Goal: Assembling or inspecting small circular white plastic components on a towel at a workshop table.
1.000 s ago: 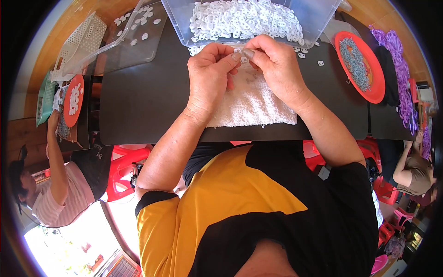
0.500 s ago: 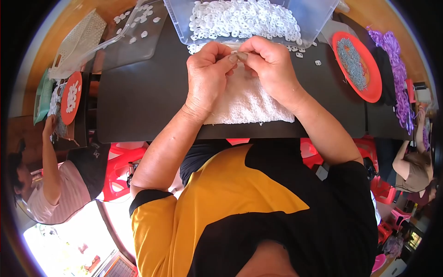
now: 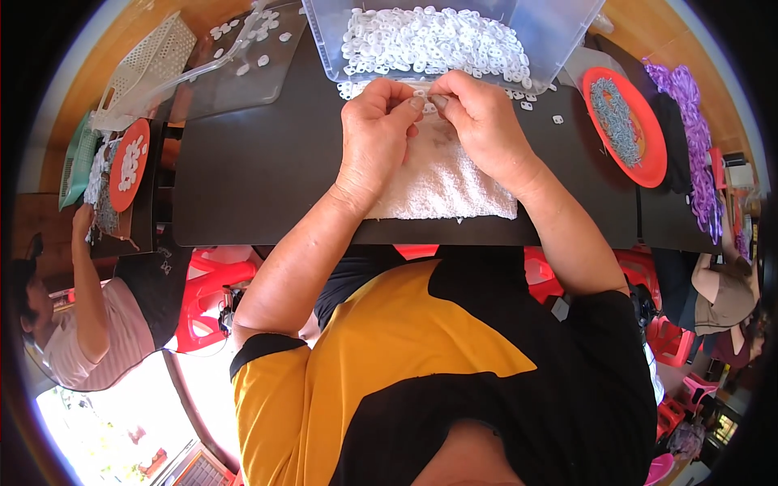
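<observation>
Over a white towel point(image 3: 454, 190), my left hand point(image 3: 377, 138) and my right hand point(image 3: 489, 134) meet fingertip to fingertip. Both are closed in a pinch. Between the thumbs shows a small white piece with holes point(image 3: 429, 108), partly hidden by the fingers. Just beyond the hands, a clear plastic bin point(image 3: 551, 49) holds a heap of similar white two-holed pieces point(image 3: 433, 40). A few more lie along its near edge, some behind my fingers.
To the right, a red plate point(image 3: 655, 166) holds thin grey-blue pins or wires point(image 3: 614, 121); purple ribbon-like material point(image 3: 697, 138) lies beyond. To the left are a clear lid point(image 3: 235, 93), a white basket point(image 3: 150, 69) and another red plate point(image 3: 121, 194). Co-workers sit on both sides.
The view has shifted slightly. My thumbs have drawn a little apart, and the white holed piece between them shows more. The co-worker's hand at left stays by the red plate.
</observation>
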